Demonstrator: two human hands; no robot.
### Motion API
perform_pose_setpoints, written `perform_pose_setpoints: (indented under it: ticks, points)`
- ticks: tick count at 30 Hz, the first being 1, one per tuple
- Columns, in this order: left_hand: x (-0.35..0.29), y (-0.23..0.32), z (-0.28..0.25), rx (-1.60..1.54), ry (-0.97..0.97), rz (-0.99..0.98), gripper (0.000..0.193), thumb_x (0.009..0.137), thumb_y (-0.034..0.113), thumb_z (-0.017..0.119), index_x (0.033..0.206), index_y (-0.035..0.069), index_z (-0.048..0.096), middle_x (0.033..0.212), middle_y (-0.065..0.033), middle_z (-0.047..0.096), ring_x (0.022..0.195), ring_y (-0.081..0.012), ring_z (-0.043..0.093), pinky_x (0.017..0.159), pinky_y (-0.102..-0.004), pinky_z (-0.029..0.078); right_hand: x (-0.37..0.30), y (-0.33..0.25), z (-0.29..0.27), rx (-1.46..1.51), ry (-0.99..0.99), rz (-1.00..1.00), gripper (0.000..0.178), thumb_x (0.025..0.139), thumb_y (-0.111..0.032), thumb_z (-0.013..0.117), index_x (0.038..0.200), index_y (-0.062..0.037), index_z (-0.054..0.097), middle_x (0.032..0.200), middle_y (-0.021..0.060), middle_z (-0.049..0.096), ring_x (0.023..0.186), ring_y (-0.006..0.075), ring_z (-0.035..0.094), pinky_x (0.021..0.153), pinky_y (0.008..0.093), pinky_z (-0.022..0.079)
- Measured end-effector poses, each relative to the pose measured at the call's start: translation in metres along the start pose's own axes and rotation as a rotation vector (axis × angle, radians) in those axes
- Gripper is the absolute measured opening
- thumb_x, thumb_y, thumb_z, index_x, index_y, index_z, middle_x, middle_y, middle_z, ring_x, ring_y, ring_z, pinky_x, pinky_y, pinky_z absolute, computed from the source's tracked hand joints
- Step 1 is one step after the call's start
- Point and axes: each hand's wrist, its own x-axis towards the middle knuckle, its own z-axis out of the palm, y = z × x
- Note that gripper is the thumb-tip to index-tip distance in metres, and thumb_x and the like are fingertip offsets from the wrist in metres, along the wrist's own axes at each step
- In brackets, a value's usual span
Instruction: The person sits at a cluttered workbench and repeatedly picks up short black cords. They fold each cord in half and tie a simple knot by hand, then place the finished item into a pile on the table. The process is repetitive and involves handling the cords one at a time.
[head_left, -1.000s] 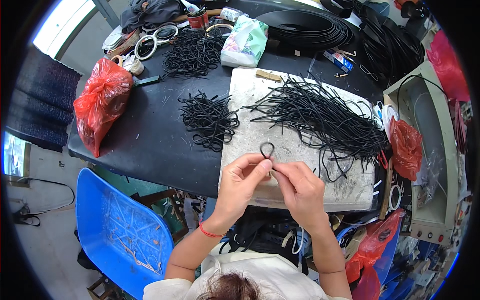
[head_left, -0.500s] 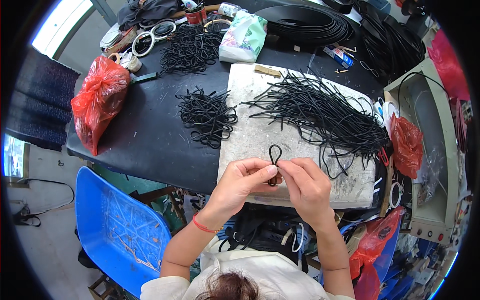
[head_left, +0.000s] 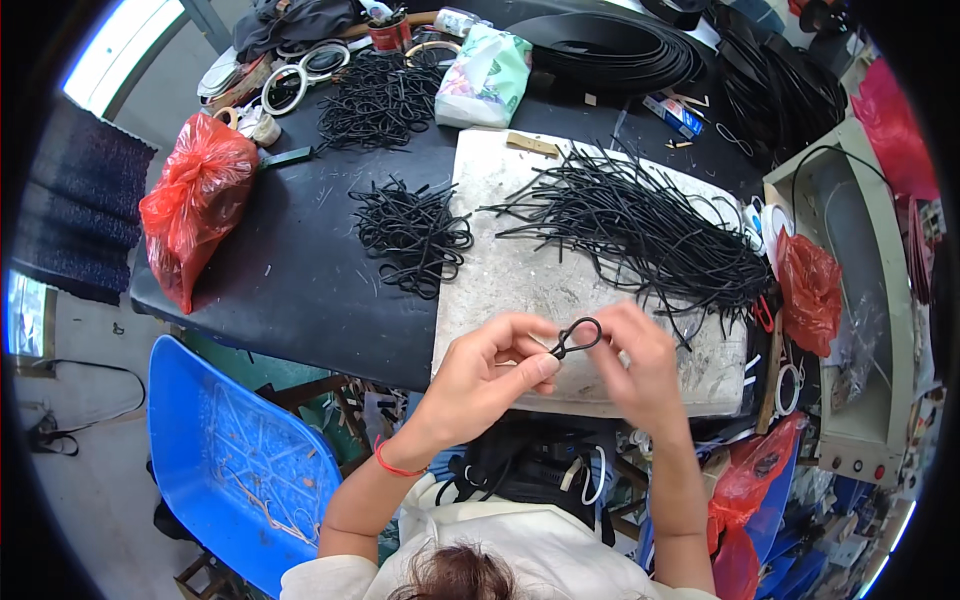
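Observation:
My left hand [head_left: 495, 375] pinches a short black cord [head_left: 597, 326] bent into a loop, thumb on top, over the near part of the pale board [head_left: 490, 270]. The loop points right, toward my right hand [head_left: 635, 360]. Those right fingers are curled beside the loop and smeared by motion, so whether they touch it I cannot tell. Beyond them a pile of straight black cords [head_left: 640, 225] covers the board's right side. On the board's left edge lies a smaller heap of looped cords [head_left: 410, 235].
A red plastic bag [head_left: 195, 205] stands on the black table at left, above a blue tub [head_left: 240, 460]. Farther back are another cord heap [head_left: 380, 100], a tissue pack [head_left: 485, 78] and coiled black strips [head_left: 610, 50]. At right stands a grey metal machine [head_left: 855, 330].
The cord loop has swung from pointing away from me to pointing right. My right hand has moved off the pinch point, slightly right, while my left hand keeps its hold.

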Motion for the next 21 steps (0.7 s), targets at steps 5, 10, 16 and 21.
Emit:
perform_pose_setpoints:
  ticks: [5, 10, 16, 21]
  points:
    - [0.005, -0.005, -0.007, -0.032, 0.059, -0.035, 0.022, 0.086, 0.007, 0.056, 0.105, -0.003, 0.056, 0.086, -0.0080, 0.062, 0.074, -0.0111, 0.060, 0.069, -0.0234, 0.050, -0.014, -0.011, 0.022, 0.071, 0.059, 0.025, 0.017, 0.077, 0.004, 0.057, 0.092, -0.0004, 0.061, 0.075, 0.0097, 0.056, 0.062, 0.0187, 0.055, 0.053, 0.0269, 0.043]
    - [0.006, -0.013, -0.005, -0.007, 0.130, 0.027, 0.020, 0.086, 0.006, 0.055, 0.104, -0.004, 0.057, 0.084, -0.0068, 0.062, 0.072, -0.0096, 0.059, 0.068, -0.0221, 0.050, -0.021, -0.017, 0.029, 0.619, 0.005, 0.282, 0.017, 0.082, 0.001, 0.055, 0.098, 0.0001, 0.060, 0.080, 0.0065, 0.062, 0.063, 0.0096, 0.055, 0.054, 0.0228, 0.045]
    - [0.005, -0.014, -0.002, -0.049, 0.180, 0.049, 0.018, 0.083, 0.004, 0.059, 0.100, -0.004, 0.058, 0.089, -0.0097, 0.063, 0.081, -0.0119, 0.060, 0.074, -0.0242, 0.050, -0.019, -0.015, 0.030, 0.789, 0.040, 0.471, 0.011, 0.085, -0.006, 0.057, 0.093, 0.0016, 0.059, 0.082, 0.0053, 0.063, 0.071, 0.0085, 0.059, 0.058, 0.0203, 0.047]
    - [0.004, -0.023, 0.009, -0.053, 0.267, 0.139, 0.020, 0.083, 0.002, 0.059, 0.101, -0.005, 0.057, 0.091, -0.0093, 0.062, 0.082, -0.0112, 0.059, 0.074, -0.0224, 0.049, -0.015, -0.019, 0.044, 0.571, 0.251, 0.435, 0.012, 0.083, -0.010, 0.062, 0.084, 0.0008, 0.057, 0.073, 0.0049, 0.062, 0.064, 0.0077, 0.059, 0.055, 0.0183, 0.046]
